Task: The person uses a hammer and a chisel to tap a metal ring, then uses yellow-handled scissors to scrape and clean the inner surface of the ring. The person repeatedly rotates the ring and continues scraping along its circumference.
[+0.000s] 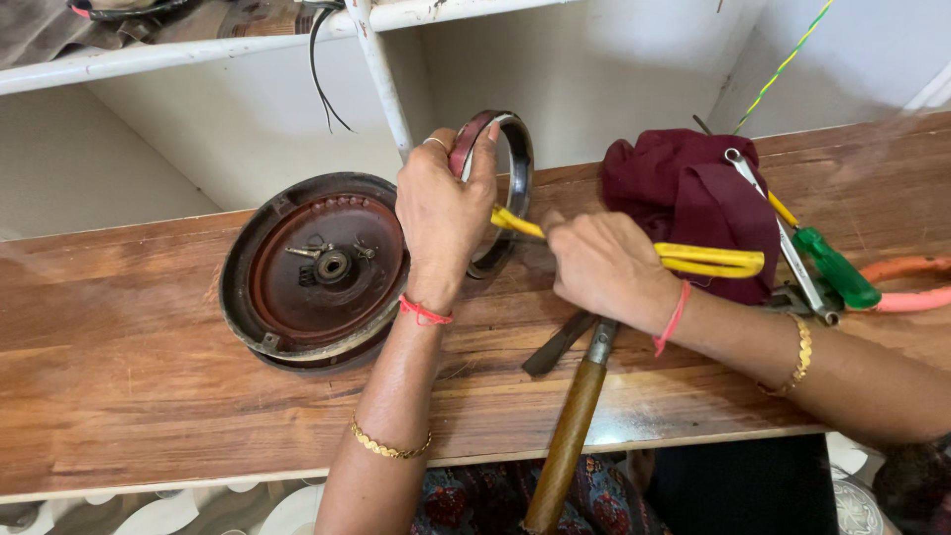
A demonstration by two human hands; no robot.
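Near the bench's front edge a hammer (573, 421) is lain over (handle overhanging), the yellow-handled pliers (693, 260) are clamped in the right hand (604, 266), and farther back the metal ring (495, 188) is held upright, gripped by the left hand (441, 213), beside the round cover (315, 269).

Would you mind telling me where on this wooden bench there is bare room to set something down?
The widest bare patch of the wooden bench lies left of the round metal cover. A narrower strip runs along the front edge between the left hand and the hammer. The right end is crowded: maroon cloth, wrench, green screwdriver.
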